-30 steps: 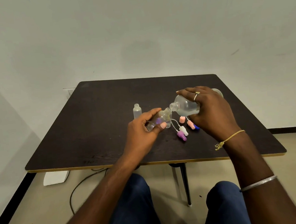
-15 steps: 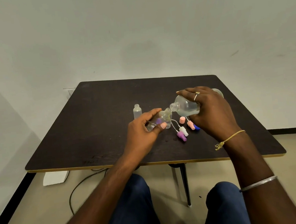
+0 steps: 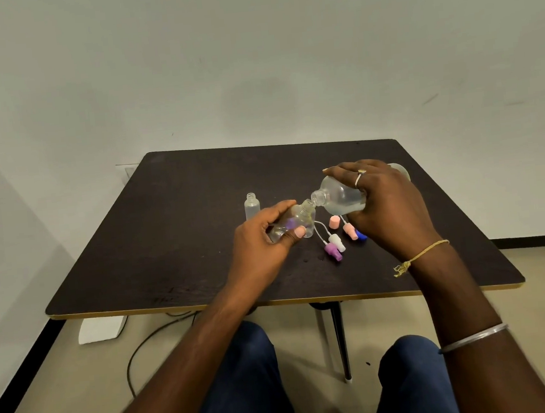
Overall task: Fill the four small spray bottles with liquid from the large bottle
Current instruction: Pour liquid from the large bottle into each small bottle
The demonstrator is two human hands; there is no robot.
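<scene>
Large bottle (image 3: 340, 196) still tilted, mouth at small bottle (image 3: 296, 222); unchanged.

Large bottle (image 3: 337, 197) mostly covered by right hand (image 3: 389, 208), blue cap (image 3: 362, 236) half hidden behind that hand

Before me stands a dark square table (image 3: 185, 244) with a pale yellow edge, and a plain white wall (image 3: 250, 58) rises behind it. Below its near left corner a white block (image 3: 101, 329) lies on the beige floor (image 3: 67, 402), with a black cable (image 3: 128, 370) curling just beside it.
</scene>
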